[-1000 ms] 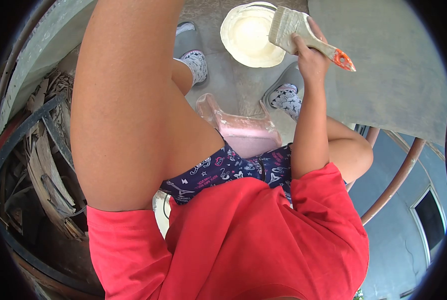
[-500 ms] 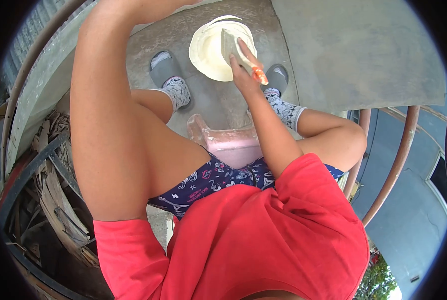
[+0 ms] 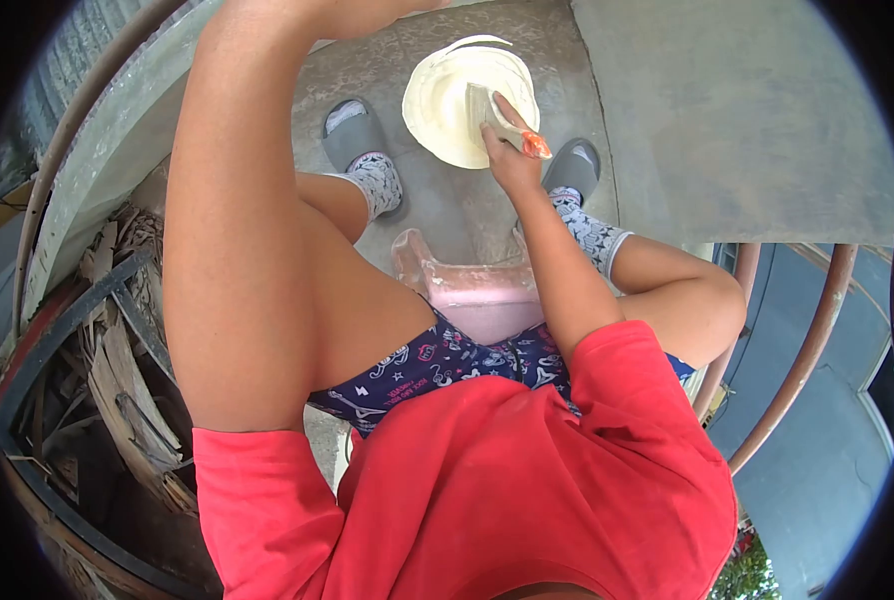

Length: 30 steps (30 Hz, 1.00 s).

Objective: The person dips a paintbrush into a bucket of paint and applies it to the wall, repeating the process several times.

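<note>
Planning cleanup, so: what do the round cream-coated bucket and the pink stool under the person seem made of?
Round cream-coated bucket: likely plastic, thin rim, though paint hides its surface. Pink stool: apparently moulded plastic, smooth, slightly glossy, rounded edges, smeared with pale paint.

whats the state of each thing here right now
bucket, open, white paint inside
brush, bristles down in the bucket
right hand, closed around the brush handle
left hand, out of view
stool, upright, paint-smeared, sat on
</note>
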Motion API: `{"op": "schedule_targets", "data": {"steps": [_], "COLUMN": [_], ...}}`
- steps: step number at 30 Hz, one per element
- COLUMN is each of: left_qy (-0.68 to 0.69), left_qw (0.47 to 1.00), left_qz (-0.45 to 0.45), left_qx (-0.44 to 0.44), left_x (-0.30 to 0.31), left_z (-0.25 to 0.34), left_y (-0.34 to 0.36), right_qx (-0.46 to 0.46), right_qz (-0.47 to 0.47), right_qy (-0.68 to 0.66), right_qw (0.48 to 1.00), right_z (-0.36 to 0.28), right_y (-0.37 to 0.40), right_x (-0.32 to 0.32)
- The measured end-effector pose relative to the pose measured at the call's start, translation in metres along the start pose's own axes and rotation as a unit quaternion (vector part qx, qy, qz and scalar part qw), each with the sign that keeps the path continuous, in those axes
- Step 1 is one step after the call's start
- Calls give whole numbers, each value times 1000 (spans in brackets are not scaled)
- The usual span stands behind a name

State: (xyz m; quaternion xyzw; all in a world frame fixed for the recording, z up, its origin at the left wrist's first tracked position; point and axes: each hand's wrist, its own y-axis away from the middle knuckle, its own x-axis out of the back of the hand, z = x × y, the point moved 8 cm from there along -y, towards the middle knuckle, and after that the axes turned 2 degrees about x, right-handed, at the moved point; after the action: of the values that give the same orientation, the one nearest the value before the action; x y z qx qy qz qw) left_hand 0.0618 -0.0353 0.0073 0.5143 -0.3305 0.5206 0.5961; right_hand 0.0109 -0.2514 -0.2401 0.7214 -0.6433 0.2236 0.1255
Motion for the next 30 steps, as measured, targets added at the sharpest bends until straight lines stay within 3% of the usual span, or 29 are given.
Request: {"op": "schedule_targets", "data": {"steps": [3,5,6,7,9,10,14,15,16,17,19,23,26,28,30], "left_qy": [31,50,38,27,19,9,22,12,3,5,-49,-48,-33,-41,-65], "left_qw": [999,998,999,999,999,998,1000,998,995,995,996,997,999,997,995], "left_qz": [-18,-48,-37,-28,-40,-51,1,-24,-46,-46,20,24,-5,2,19], "left_qx": [9,10,10,10,26,44,17,56,92,89,65,54,44,60,71], "left_x": [7,3,4,5,4,1,12,11,10,8,14,8,4,2,-2], "left_z": [0,1,2,3,3,5,18,12,8,9,13,13,11,11,7], "left_y": [-6,-4,-4,-4,-10,-12,2,-6,-11,-9,-2,-5,-8,-6,-6], "right_qx": [-11,-113,-94,-94,34,-57,-50,-156,-253,-252,-155,-22,22,10,67], "right_qz": [13,41,71,72,-38,-95,6,47,90,93,152,180,148,70,6], "right_qy": [-20,-123,-189,-187,-4,26,-10,-168,-321,-318,-270,-34,41,298,370], "right_qw": [1000,985,975,975,999,993,999,972,908,909,938,983,988,952,927], "right_z": [8,4,-9,-6,-13,6,2,9,17,17,9,9,39,57,83], "right_y": [-5,-4,-5,-5,-8,-3,-3,0,4,1,-13,-53,-90,-117,-143], "right_x": [3,16,21,19,8,-1,11,18,20,28,66,135,160,167,169]}}
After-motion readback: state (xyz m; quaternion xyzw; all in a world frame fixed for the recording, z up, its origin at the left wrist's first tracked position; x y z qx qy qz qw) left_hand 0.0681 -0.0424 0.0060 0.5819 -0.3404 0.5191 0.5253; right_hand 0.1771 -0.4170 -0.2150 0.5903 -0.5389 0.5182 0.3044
